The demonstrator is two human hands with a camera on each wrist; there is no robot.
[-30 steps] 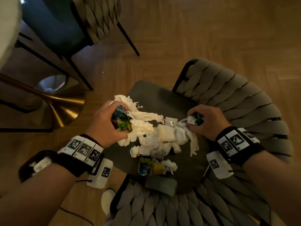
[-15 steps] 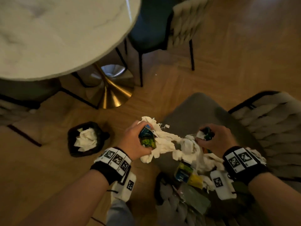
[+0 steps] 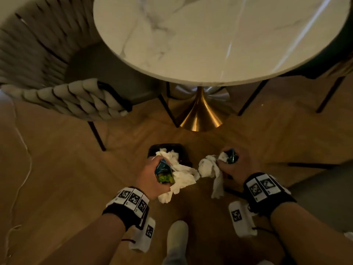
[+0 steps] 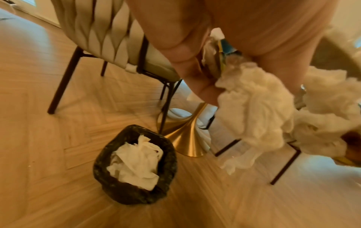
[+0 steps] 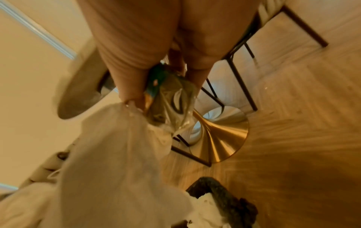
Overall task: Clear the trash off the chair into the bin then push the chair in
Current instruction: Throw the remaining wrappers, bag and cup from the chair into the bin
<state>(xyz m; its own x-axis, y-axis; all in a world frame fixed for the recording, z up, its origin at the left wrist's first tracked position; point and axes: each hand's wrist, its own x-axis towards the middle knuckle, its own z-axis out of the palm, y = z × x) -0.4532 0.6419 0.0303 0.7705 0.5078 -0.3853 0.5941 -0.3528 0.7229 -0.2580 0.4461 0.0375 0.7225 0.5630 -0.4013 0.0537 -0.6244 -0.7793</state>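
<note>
My left hand (image 3: 155, 175) grips a blue-green wrapper (image 3: 163, 171) and a wad of white tissues (image 3: 182, 177). It hovers just in front of the black-lined bin (image 3: 183, 150) on the floor. My right hand (image 3: 234, 165) grips more white tissues (image 3: 208, 169) and a dark green wrapper (image 3: 231, 157), to the right of the bin. The left wrist view shows the bin (image 4: 134, 199) below the held tissues (image 4: 254, 117), with crumpled tissue (image 4: 136, 163) inside. In the right wrist view a wrapper (image 5: 168, 95) and tissue (image 5: 117, 146) hang above the bin (image 5: 226, 194). Only a grey corner of the trash chair (image 3: 321, 190) shows.
A round marble table (image 3: 210, 35) on a gold pedestal base (image 3: 200, 115) stands just beyond the bin. A woven-back chair (image 3: 76, 96) sits at the left, another chair's dark legs (image 3: 250, 100) at the right. A white cable (image 3: 24, 150) lies on the wooden floor. My foot (image 3: 176, 236) is below.
Both hands lifted their handfuls of tissues and wrappers off the chair seat and carried them left to the bin. The view swung from the chair to the table and bin.
</note>
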